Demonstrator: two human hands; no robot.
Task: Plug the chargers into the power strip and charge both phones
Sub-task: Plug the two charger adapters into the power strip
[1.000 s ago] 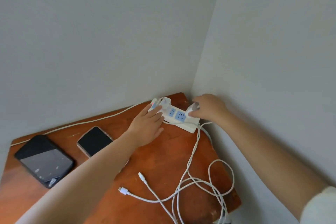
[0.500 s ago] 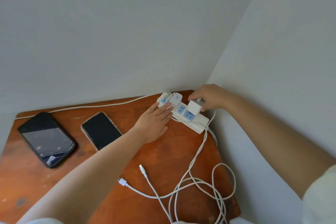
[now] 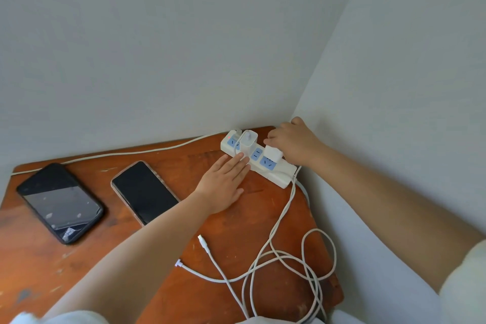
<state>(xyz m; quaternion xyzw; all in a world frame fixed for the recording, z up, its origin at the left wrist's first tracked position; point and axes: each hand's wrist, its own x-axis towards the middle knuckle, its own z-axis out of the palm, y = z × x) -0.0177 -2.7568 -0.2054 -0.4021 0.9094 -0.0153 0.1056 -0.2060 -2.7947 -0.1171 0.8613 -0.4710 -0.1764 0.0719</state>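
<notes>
A white power strip (image 3: 259,159) lies at the back right corner of the desk (image 3: 86,258), close to both walls. One charger (image 3: 248,142) already stands in a socket near the strip's far end, and looks fully seated. The right hand (image 3: 293,143) pinches a second charger (image 3: 273,153) with its fingers closed around the white block, holding it at a socket further along the strip; whether its pins are all the way in cannot be told from here. The left hand (image 3: 224,183) lies flat and spread on the desk, fingertips pressed against the strip's near edge, apparently bracing it against the push.

So the plugging half looks nearly finished: one charger in, the other at or in its socket. The charging half is untouched. Both phones lie screen up and dark on the left of the desk, the larger phone (image 3: 60,202) near the left edge and the smaller phone (image 3: 144,192) just beside the left forearm. Neither has a cable in it. The two white cables (image 3: 286,258) run from the strip down into a loose tangle at the desk's front right, and their two free plugs (image 3: 203,242) rest on the wood in front of the phones, well apart from either port. Each plug has yet to be carried to a phone, and the loops may need untangling to reach the larger one.
</notes>
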